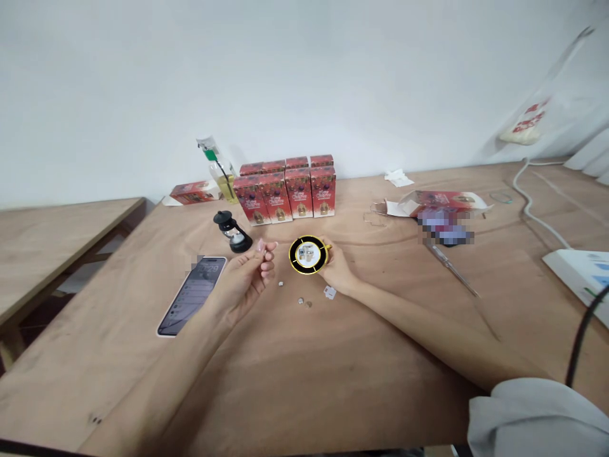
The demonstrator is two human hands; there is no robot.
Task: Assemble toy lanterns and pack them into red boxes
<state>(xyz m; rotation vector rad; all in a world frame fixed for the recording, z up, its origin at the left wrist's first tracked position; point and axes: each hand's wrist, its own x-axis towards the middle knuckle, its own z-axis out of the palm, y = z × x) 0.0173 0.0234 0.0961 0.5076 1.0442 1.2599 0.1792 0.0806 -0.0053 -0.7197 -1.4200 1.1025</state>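
Note:
My right hand (339, 270) grips a small gold and black lantern (295, 265) by its side. The round underside faces me, with a white centre that shows small metal parts. My left hand (252, 273) is raised to the left of it, thumb and fingertips pinched together; what they hold, if anything, is too small to make out. Button cells (301, 301) lie on the wood below and between the hands. A small white piece (329, 292) rests below my right hand. Behind my left hand stands a black lantern (232, 231), upright.
Red Christmas boxes (299, 197) stand in rows at the back, beside a bottle of yellow liquid (222, 174). A phone (193, 295) lies left. On the right are an opened red box (442, 202), a screwdriver (451, 268), a white cable (533, 212) and a white box (580, 276).

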